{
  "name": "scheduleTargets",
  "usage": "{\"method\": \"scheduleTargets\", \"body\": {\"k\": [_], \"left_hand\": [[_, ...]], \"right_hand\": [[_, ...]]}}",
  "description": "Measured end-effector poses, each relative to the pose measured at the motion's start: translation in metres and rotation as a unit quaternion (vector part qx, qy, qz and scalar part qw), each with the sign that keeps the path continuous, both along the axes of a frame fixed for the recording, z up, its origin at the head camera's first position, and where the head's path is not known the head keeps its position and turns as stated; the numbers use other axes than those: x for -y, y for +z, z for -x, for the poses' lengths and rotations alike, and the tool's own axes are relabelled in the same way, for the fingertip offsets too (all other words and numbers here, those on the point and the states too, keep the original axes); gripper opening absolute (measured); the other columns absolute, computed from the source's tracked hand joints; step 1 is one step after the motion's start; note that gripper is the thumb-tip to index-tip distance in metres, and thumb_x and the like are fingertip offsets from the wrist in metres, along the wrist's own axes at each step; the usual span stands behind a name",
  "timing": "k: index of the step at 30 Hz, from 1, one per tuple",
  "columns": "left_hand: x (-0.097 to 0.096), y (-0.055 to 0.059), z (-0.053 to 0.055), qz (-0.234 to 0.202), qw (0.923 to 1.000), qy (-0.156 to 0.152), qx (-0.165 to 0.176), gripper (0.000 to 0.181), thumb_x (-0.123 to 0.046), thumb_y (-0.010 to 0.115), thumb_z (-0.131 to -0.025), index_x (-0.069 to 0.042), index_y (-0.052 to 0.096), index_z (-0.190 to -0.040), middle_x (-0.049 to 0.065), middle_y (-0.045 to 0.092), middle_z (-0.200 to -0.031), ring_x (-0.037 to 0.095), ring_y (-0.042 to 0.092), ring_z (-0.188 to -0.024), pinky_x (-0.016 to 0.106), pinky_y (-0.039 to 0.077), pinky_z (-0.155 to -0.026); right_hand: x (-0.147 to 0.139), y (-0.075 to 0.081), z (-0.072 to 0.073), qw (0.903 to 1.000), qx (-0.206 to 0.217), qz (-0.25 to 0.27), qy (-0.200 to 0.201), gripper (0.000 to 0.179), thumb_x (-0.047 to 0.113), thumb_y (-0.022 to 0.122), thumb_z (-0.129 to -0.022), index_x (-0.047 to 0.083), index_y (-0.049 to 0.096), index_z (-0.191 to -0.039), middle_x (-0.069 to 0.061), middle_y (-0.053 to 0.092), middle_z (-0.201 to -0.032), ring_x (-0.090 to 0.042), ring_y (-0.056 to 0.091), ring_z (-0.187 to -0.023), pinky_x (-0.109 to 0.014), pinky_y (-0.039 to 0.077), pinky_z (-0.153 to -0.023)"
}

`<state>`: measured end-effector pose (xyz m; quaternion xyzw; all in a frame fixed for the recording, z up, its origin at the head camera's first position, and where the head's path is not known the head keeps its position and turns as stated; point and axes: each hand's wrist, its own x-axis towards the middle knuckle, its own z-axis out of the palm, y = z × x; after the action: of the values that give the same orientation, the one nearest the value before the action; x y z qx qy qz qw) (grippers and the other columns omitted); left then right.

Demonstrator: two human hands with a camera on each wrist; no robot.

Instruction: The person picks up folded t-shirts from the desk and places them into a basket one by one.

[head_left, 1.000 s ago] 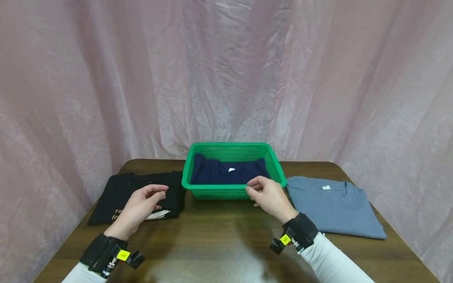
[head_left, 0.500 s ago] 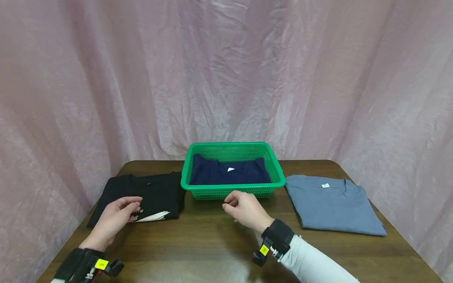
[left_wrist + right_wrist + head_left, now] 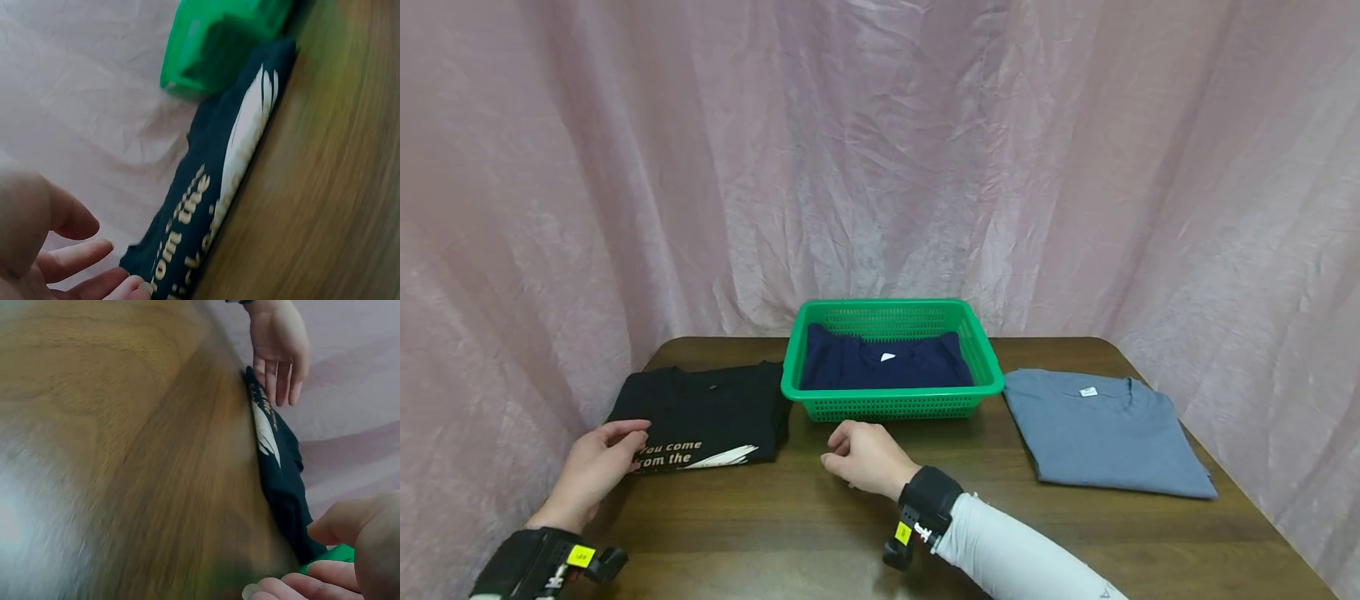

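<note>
A folded black T-shirt with pale lettering and a white brush mark lies at the left of the table. My left hand is at its left edge, fingers loosely bent with nothing held; whether they touch the cloth I cannot tell. Over the wood in front of the basket hovers my right hand, empty, its fingers relaxed. In the left wrist view, a gap shows between the left thumb and the fingers. The green basket holds a folded navy T-shirt with a white label.
To the right of the basket lies a folded grey-blue T-shirt. The brown wooden table carries everything, and a pink curtain hangs behind and along both sides.
Both hands have moved left and down in the head view. The left went from above the black T-shirt to its left edge; the right came away from the basket's front rim.
</note>
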<state>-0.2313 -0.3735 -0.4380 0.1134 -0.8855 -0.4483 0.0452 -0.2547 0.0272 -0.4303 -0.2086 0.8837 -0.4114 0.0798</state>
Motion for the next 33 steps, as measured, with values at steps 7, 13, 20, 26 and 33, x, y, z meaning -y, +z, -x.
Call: {"method": "scheduleTargets", "body": {"k": [7,13,20,26,33], "left_hand": [[0.016,-0.007,0.004,0.024,0.9983,0.051,-0.012,0.053,-0.024,0.045,-0.115,0.014,0.052,-0.151,0.040,0.051,-0.153,0.031,0.067,-0.110,0.015,0.052,-0.069],[0.031,-0.010,0.005,0.033,0.9948,0.095,-0.015,0.053,-0.023,0.047,-0.114,0.016,0.052,-0.149,0.042,0.050,-0.152,0.050,0.055,-0.131,0.032,0.049,-0.088],[0.047,-0.011,0.011,0.059,0.9923,0.108,0.014,0.058,-0.023,0.047,-0.112,0.019,0.043,-0.152,0.046,0.046,-0.151,0.060,0.050,-0.135,0.066,0.047,-0.107],[0.045,-0.012,0.017,0.105,0.9895,0.097,0.021,0.056,-0.019,0.053,-0.108,0.019,0.048,-0.148,0.046,0.050,-0.149,0.062,0.052,-0.133,0.069,0.046,-0.109],[0.043,-0.012,0.022,0.153,0.9861,0.057,0.029,0.044,-0.010,0.060,-0.103,0.018,0.058,-0.138,0.047,0.050,-0.146,0.063,0.052,-0.130,0.067,0.048,-0.103]], "right_hand": [[0.026,-0.010,0.003,0.9999,0.007,0.007,0.003,0.031,0.017,0.081,-0.098,0.000,0.071,-0.123,-0.013,0.078,-0.109,-0.011,0.073,-0.066,-0.024,0.060,-0.068],[0.047,-0.012,0.001,0.9965,-0.044,-0.056,0.044,0.057,0.022,0.085,-0.096,0.006,0.062,-0.146,-0.012,0.069,-0.128,-0.002,0.068,-0.083,-0.019,0.055,-0.082],[0.068,-0.012,-0.002,0.9768,-0.129,-0.143,0.094,0.076,0.019,0.083,-0.098,0.019,0.047,-0.164,-0.015,0.056,-0.147,-0.009,0.068,-0.100,-0.018,0.056,-0.091],[0.080,-0.016,0.004,0.9614,-0.169,-0.190,0.105,0.069,0.021,0.082,-0.099,0.024,0.052,-0.162,-0.012,0.064,-0.142,-0.014,0.067,-0.118,-0.020,0.056,-0.099],[0.083,-0.022,0.012,0.9469,-0.235,-0.201,0.089,0.034,0.020,0.078,-0.102,0.017,0.078,-0.136,-0.003,0.077,-0.123,-0.012,0.070,-0.112,-0.017,0.057,-0.096]]}}
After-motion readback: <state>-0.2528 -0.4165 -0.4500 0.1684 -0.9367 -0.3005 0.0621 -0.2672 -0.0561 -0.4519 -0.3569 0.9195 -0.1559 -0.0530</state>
